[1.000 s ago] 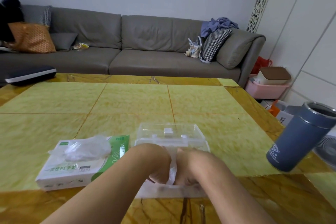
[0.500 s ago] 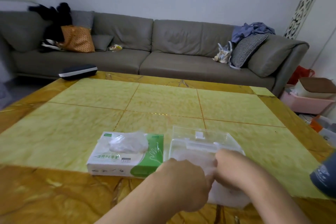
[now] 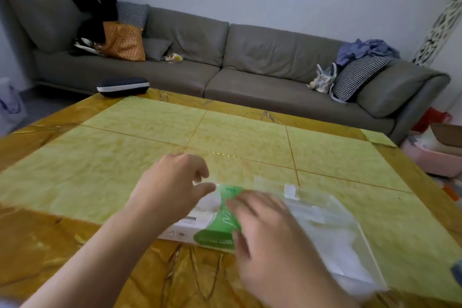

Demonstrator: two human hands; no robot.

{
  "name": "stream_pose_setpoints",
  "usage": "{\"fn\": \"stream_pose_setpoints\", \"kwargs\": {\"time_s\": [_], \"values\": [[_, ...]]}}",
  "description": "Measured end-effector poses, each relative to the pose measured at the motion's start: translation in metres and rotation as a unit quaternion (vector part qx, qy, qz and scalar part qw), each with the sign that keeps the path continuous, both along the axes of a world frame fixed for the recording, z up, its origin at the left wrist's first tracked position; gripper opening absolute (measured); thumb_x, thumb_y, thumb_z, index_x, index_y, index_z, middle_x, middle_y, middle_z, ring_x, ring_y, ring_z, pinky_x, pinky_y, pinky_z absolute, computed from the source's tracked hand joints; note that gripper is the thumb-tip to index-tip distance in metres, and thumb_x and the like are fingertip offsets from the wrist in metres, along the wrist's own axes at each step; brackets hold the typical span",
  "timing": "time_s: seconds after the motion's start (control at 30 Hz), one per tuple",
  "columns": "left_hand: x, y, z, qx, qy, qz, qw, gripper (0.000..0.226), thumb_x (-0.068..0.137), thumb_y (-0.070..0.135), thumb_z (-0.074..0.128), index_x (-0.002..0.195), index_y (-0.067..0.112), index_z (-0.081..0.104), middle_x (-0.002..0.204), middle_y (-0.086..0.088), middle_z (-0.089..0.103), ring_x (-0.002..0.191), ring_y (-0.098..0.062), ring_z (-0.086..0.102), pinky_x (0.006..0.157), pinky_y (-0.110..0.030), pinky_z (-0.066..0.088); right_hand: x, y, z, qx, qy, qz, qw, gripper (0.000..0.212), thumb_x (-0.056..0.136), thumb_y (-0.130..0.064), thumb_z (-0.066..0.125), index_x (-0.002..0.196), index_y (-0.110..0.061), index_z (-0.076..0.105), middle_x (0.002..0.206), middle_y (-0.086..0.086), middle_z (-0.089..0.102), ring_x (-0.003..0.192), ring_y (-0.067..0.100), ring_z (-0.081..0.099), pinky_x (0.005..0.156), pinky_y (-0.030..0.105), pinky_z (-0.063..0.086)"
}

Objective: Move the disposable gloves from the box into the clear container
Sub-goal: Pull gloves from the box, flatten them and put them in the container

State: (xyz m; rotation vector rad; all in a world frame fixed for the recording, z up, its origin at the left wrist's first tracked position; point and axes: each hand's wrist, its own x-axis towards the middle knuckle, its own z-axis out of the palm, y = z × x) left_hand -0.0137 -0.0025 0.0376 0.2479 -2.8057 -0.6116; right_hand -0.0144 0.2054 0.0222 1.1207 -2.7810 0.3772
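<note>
Two hands (image 3: 172, 187) over box (image 3: 215, 230), container (image 3: 332, 235) beside

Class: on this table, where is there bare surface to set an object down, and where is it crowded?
Free: the yellow tiled tabletop beyond the left hand, up to the dark oval case. Crowded: the near edge, where the white-and-green glove box, clear plastic container and right hand cluster.

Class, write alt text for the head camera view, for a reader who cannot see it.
Two bare hands, left hand and right hand, reach over a green and white glove box on a yellow table, neither clearly gripping anything. A clear container sits just right of the box; a grey sofa stands behind.
</note>
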Motion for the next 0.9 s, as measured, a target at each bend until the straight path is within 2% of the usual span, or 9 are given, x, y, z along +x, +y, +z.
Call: {"fn": "stream_pose_setpoints", "kwargs": {"time_s": [0.1,0.2,0.27,0.37,0.47,0.6,0.7,0.8,0.9], "values": [[-0.003,-0.005,-0.006,0.023,-0.004,-0.011,1.000,0.006,0.091,0.036,0.074,0.090,0.032,0.077,0.079,0.020,0.071,0.073,0.003,0.067,0.071,-0.027,0.062,0.001,-0.018,-0.019,0.056,-0.011,0.051,0.997,0.057,0.086,-0.019,0.059,0.143,-0.024,0.054,0.145,-0.011,0.052,0.136,0.013,0.042,0.119,0.022,-0.005],[-0.004,-0.004,-0.008,0.047,0.020,-0.013,0.999,0.006,0.094,0.034,0.071,0.089,0.033,0.074,0.078,0.020,0.070,0.073,0.002,0.067,0.070,-0.030,0.062,-0.002,-0.022,-0.028,0.085,-0.018,0.060,0.994,0.055,0.079,-0.017,0.054,0.133,-0.022,0.062,0.137,-0.008,0.058,0.128,0.014,0.054,0.123,0.030,-0.003],[-0.005,-0.005,-0.008,0.088,0.058,0.003,0.994,0.009,0.095,0.031,0.070,0.087,0.033,0.070,0.077,0.016,0.070,0.072,-0.001,0.065,0.069,-0.030,0.060,-0.003,-0.021,-0.024,0.090,-0.027,0.063,0.994,0.058,0.082,-0.017,0.049,0.139,-0.023,0.059,0.141,-0.008,0.054,0.132,0.015,0.050,0.121,0.025,-0.009],[-0.006,-0.003,-0.003,0.156,0.099,0.023,0.982,0.012,0.098,0.026,0.066,0.087,0.031,0.066,0.078,0.014,0.070,0.071,-0.002,0.064,0.065,-0.022,0.055,-0.002,-0.021,-0.017,0.085,-0.027,0.078,0.993,0.060,0.089,-0.015,0.050,0.148,-0.024,0.050,0.150,-0.010,0.044,0.139,0.013,0.040,0.115,0.018,-0.016],[-0.005,0.000,0.005,0.270,0.146,0.041,0.951,0.011,0.102,0.025,0.060,0.092,0.025,0.066,0.082,0.013,0.074,0.075,-0.007,0.068,0.071,-0.029,0.056,-0.001,-0.022,-0.014,0.080,-0.050,0.075,0.993,0.061,0.091,-0.013,0.053,0.150,-0.024,0.047,0.152,-0.012,0.043,0.141,0.011,0.037,0.113,0.016,-0.015],[0.003,0.002,0.016,0.374,0.199,0.026,0.905,0.007,0.101,0.022,0.062,0.099,0.017,0.067,0.086,0.007,0.076,0.083,-0.003,0.070,0.078,-0.019,0.049,0.000,-0.022,-0.016,0.069,-0.051,0.072,0.994,0.061,0.094,-0.012,0.052,0.153,-0.024,0.043,0.156,-0.012,0.039,0.143,0.012,0.034,0.118,0.019,-0.010],[0.009,0.002,0.023,0.415,0.242,0.012,0.877,0.008,0.101,0.020,0.062,0.103,0.014,0.067,0.089,0.003,0.077,0.087,-0.007,0.072,0.081,-0.020,0.052,0.001,-0.022,-0.017,0.064,-0.056,0.067,0.994,0.061,0.096,-0.011,0.052,0.155,-0.023,0.040,0.157,-0.010,0.037,0.145,0.015,0.031,0.123,0.025,-0.005],[0.012,0.004,0.032,0.433,0.285,-0.006,0.855,0.012,0.103,0.018,0.059,0.106,0.009,0.064,0.092,0.001,0.078,0.088,-0.009,0.073,0.081,-0.018,0.055,0.002,-0.022,-0.017,0.066,-0.055,0.071,0.994,0.062,0.095,-0.012,0.053,0.155,-0.022,0.039,0.156,-0.011,0.037,0.146,0.013,0.030,0.125,0.026,-0.006],[0.013,0.009,0.035,0.423,0.273,-0.009,0.864,0.013,0.104,0.019,0.056,0.108,0.007,0.061,0.089,0.002,0.079,0.086,-0.009,0.074,0.081,-0.018,0.056,0.002,-0.021,-0.016,0.069,-0.067,0.074,0.993,0.060,0.096,-0.012,0.053,0.153,-0.021,0.039,0.156,-0.010,0.036,0.145,0.013,0.027,0.125,0.026,-0.007]]}}
